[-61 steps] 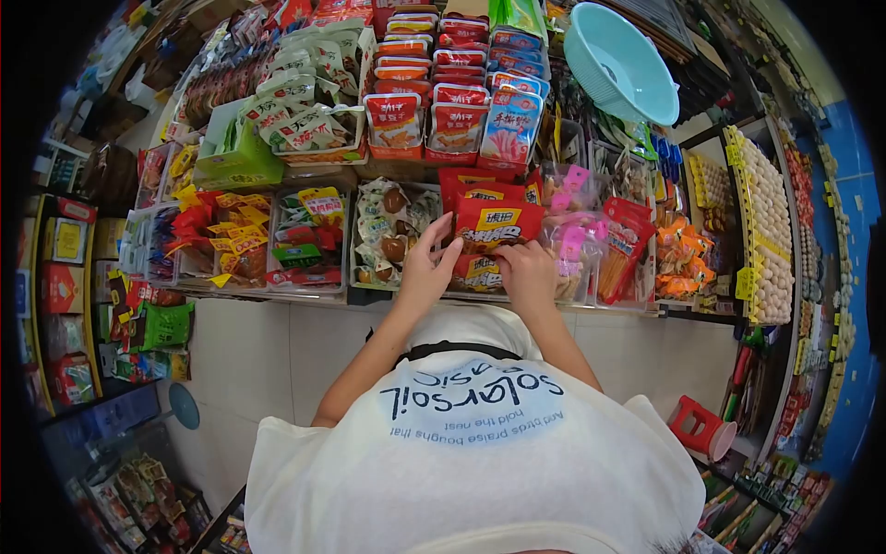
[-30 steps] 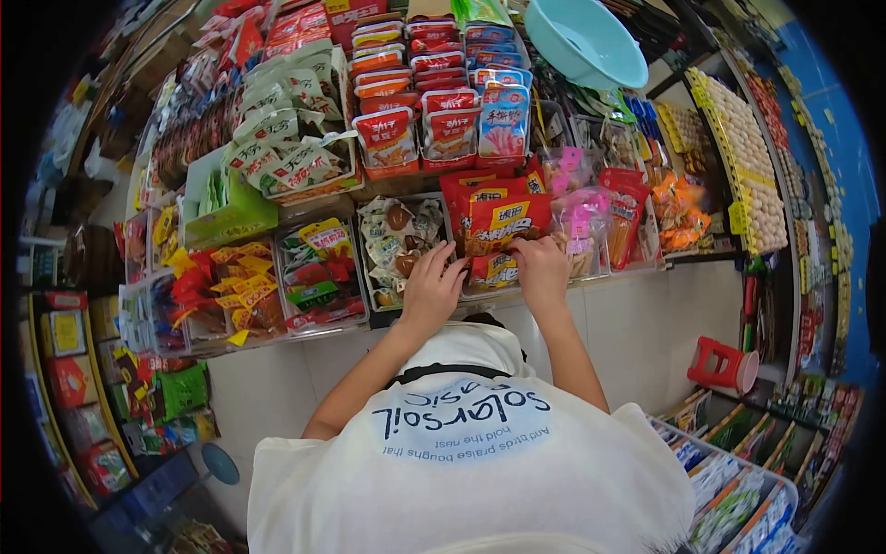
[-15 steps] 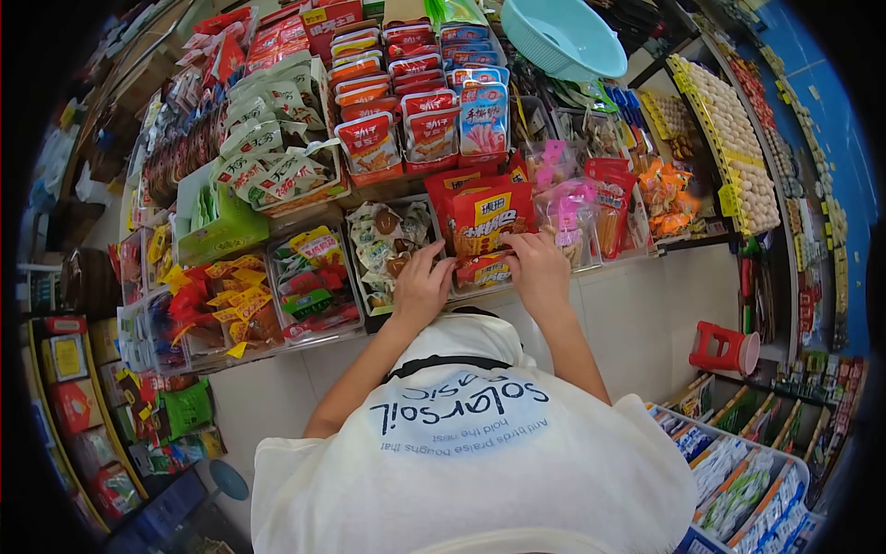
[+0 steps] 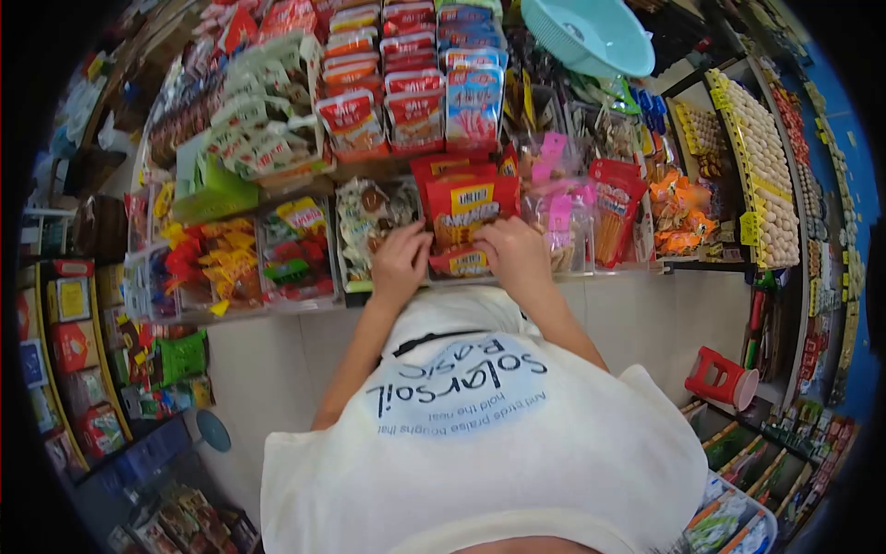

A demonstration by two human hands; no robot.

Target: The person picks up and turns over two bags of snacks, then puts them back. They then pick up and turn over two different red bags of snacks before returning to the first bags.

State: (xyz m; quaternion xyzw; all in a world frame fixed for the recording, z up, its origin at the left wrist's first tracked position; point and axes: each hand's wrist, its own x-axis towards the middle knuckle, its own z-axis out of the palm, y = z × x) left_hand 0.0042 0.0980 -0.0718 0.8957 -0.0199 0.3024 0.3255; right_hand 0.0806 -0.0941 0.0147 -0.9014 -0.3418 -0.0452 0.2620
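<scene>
Red and yellow snack packets [image 4: 469,205] stand in a clear bin at the middle of the display. My left hand [image 4: 401,263] rests at the left side of this bin, its fingers bent together near the bin wall; what they hold, if anything, is hidden. On the other side, my right hand [image 4: 515,257] has its fingers curled at the lower right of the front packet, touching it. Left of my left hand is a bin of white and brown wrapped snacks [image 4: 371,222]. Pink-topped bags [image 4: 560,212] lie just beyond my right hand.
Upright rows of red, orange and blue packets [image 4: 415,106] fill the back. A light-blue basket [image 4: 591,35] sits at the top. Egg trays [image 4: 752,166] line the right. A red stool [image 4: 720,377] stands on the floor, lower right.
The view has shifted, so the shelf sits slightly higher and further left. Both hands remain by the red and yellow packets, with little visible change in their pose.
</scene>
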